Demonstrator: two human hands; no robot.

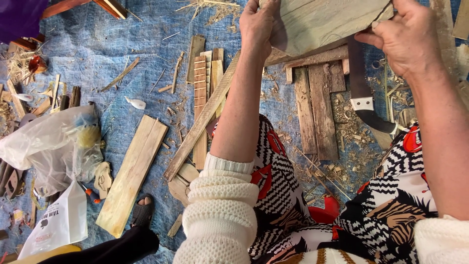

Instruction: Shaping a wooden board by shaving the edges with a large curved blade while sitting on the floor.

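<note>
My left hand (258, 24) and my right hand (406, 38) both grip a flat, pale grey-green wooden slab (322, 22) with a curved lower edge, held up near the top of the view. The left hand clasps its left edge, the right hand its right edge. Below the slab, a large knife (362, 93) with a dark blade and black handle lies on the ground beside weathered boards. Cream knitted sleeves are pushed up on both my forearms. My knees in black, white and red patterned cloth fill the lower right.
A blue tarp (107, 54) covers the ground, strewn with wood shavings. A long pale plank (131, 173), a slanted strip (202, 117), notched slats (200, 83), weathered boards (315, 110) and plastic bags (53, 146) lie about. Another person's sandalled foot (141, 212) shows at the bottom left.
</note>
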